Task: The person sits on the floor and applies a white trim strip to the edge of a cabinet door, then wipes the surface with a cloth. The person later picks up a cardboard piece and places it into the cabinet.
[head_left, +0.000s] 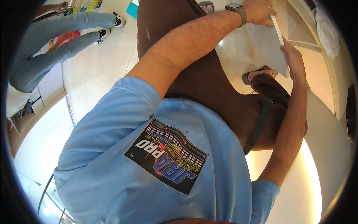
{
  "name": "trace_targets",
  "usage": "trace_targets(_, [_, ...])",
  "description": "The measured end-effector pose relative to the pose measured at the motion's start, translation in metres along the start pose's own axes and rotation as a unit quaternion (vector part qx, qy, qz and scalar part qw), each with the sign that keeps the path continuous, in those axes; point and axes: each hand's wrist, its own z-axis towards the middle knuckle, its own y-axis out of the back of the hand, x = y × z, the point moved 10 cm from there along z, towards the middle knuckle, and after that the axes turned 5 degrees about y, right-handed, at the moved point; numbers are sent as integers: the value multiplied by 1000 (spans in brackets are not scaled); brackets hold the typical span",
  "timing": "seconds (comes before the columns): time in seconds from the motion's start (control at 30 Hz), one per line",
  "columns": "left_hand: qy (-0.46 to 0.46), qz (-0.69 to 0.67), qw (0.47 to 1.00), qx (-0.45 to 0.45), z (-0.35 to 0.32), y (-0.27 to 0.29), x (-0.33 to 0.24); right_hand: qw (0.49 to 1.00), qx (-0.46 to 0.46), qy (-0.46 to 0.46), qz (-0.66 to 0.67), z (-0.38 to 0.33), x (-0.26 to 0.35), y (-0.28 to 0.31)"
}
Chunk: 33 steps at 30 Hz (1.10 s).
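A flat white panel (pixel 265 42) with a pale edge is tilted in front of the open cabinet at the upper right. My left hand (pixel 258 13), with a watch (pixel 235 7) on its wrist, has its fingers bent over the panel's far edge. On the panel's right side my right hand (pixel 294 59) grips the edge, thumb near the corner; part of its fingers is hidden. Both hands hold the panel above the floor, beside my sandalled foot (pixel 259 74).
Open cabinet compartments (pixel 317 71) stand close on the right, with a white plastic bag (pixel 327 33) by them. Another person in jeans (pixel 67 43) is at the left. A teal item (pixel 132 9) lies on the tiled floor (pixel 93 67).
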Motion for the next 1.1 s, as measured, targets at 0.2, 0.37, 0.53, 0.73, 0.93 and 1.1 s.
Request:
trace_targets(0.2, [23, 4, 1000, 18, 3, -8, 2, 990, 28, -134, -28, -53, -42, 26])
trace_targets(0.37, [38, -12, 998, 45, 6, -14, 7, 993, -12, -119, 2, -56, -46, 31])
trace_targets(0.53, [26, -10, 998, 59, 3, -17, 5, 993, -13, -119, 19, -53, -51, 28])
trace_targets(0.73, [-2, 0, 999, 49, 2, -19, -11, 996, -12, -66, 65, -39, -58, 24])
trace_targets(0.93, [21, 30, 999, 40, -2, -13, -3, 996, -25, -86, 11, -48, -58, 31])
trace_targets(1.1, [18, 24, 998, 57, 0, -19, -1, 995, -11, -102, 1, -42, -59, 29])
